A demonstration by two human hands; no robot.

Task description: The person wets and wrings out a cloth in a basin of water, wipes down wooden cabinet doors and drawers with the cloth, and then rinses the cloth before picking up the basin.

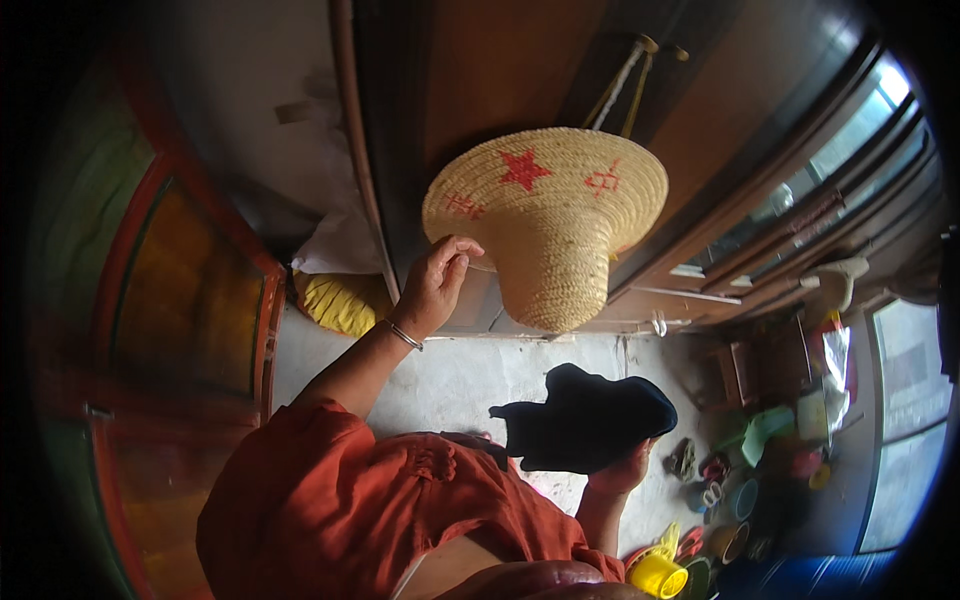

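Straw hat (555,235) hangs from a knob (648,44), the left hand (436,287) curled at its brim (450,215), grip unclear, the right hand (622,470) clutching black cloth (590,420), an apparent hat-handling step where any lift would call for a firm hold.

Dim overall; glare on upper-right glass (893,84); edges bend, corners black.

Pale grey floor (440,365): yellow bundle (340,305) at left; shoes (683,459), round blue basin (743,499) at right.

A pale floor (405,375) lies between a red-framed door (185,290), dark brown cabinet (490,80) and bright window (908,350).
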